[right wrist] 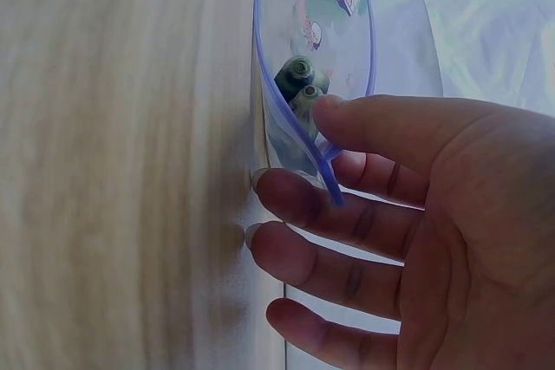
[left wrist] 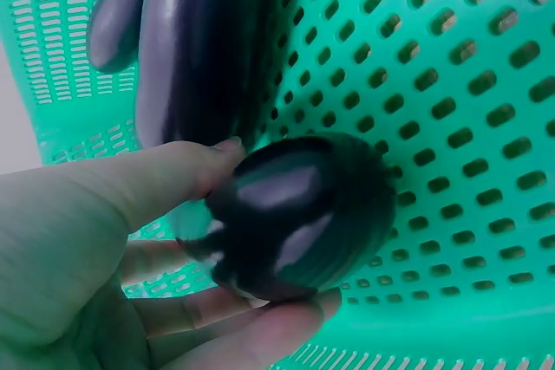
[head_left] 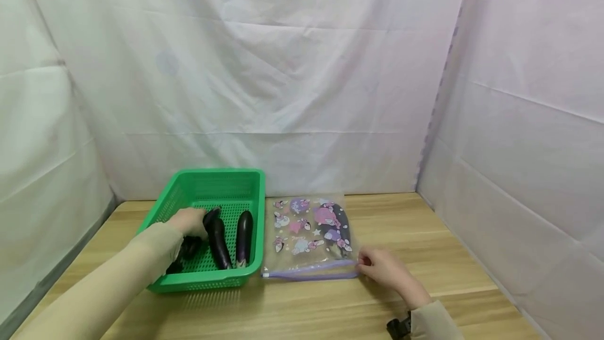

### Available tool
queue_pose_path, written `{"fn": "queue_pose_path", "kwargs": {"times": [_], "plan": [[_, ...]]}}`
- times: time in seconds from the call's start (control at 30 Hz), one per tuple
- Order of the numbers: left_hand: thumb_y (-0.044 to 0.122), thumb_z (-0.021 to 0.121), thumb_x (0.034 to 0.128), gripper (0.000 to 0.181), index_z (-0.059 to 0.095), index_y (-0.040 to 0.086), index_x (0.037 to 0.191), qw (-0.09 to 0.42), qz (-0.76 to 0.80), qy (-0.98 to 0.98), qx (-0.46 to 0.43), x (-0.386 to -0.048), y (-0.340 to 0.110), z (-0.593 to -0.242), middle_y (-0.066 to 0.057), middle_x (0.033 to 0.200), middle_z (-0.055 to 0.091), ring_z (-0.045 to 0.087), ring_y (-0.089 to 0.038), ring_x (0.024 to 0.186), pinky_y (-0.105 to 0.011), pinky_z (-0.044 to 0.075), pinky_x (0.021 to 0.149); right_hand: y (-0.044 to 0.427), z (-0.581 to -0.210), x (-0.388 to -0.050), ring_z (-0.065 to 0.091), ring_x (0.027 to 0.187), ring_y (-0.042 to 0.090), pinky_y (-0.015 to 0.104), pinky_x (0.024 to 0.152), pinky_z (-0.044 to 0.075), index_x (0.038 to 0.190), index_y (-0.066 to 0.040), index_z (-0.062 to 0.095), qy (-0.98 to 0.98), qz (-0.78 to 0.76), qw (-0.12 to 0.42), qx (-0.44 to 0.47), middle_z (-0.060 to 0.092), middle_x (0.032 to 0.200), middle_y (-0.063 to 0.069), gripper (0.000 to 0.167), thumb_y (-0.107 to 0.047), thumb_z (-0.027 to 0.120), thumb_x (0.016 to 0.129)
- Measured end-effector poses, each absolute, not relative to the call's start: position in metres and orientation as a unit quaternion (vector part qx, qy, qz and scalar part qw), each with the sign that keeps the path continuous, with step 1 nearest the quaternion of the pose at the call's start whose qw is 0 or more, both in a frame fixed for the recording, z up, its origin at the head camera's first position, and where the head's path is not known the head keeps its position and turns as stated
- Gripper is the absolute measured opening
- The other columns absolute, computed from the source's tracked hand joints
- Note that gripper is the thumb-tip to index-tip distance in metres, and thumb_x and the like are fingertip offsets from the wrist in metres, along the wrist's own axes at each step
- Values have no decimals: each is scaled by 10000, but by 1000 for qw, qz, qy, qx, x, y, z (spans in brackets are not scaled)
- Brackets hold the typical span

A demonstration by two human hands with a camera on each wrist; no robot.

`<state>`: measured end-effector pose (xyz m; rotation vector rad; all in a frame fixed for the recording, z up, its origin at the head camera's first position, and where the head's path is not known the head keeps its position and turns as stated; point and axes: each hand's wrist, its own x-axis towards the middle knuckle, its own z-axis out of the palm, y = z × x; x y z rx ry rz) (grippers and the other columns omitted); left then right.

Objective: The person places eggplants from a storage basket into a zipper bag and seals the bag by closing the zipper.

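Inside the green basket (head_left: 203, 278), my left hand (head_left: 187, 222) grips a glossy dark purple eggplant (left wrist: 303, 223), thumb on one side and fingers on the other. Two more eggplants lie to the right of that hand, a curved one (head_left: 219, 245) and a straight one (head_left: 244, 237). My right hand (head_left: 384, 266) pinches the right corner of a clear zip bag (head_left: 302, 256) between thumb and fingers, by its purple zip edge. The bag lies flat with its mouth toward me. Through its printed film, dark eggplants (right wrist: 299, 80) show along the right side.
More dark produce (head_left: 189, 248) lies in the basket, partly hidden by my left hand and sleeve. The wooden table (head_left: 406, 224) carries the basket and the bag. White cloth (head_left: 283, 93) hangs behind and along both sides.
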<state>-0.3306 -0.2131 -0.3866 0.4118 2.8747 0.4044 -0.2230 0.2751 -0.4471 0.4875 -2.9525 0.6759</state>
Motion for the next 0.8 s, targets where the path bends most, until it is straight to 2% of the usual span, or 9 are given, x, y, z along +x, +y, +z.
{"fn": "queue_pose_path", "kwargs": {"times": [0.2, 0.5, 0.8], "plan": [[164, 802, 763, 703, 486, -95, 1335, 82, 125, 979, 137, -331, -216, -386, -314, 1193, 559, 555, -464, 1014, -500, 503, 735, 275, -446, -223, 444, 543, 63, 259, 504, 377, 752, -196, 537, -960, 235, 26, 153, 505, 626, -120, 208, -220, 695, 886], [171, 794, 778, 754, 434, -115, 1374, 75, 122, 980, 137, -324, -215, -376, -358, 1260, 509, 512, -519, 1090, -531, 494, 790, 274, -444, -223, 437, 547, 55, 254, 512, 369, 744, -201, 533, -961, 230, 31, 150, 497, 625, -119, 215, -214, 702, 877], [163, 784, 784, 728, 448, -98, 1374, 66, 127, 981, 133, -324, -215, -375, -341, 1236, 534, 539, -498, 1053, -521, 501, 769, 273, -446, -221, 446, 534, 69, 257, 501, 371, 754, -190, 529, -961, 238, 16, 139, 503, 620, -107, 213, -214, 695, 886]]}}
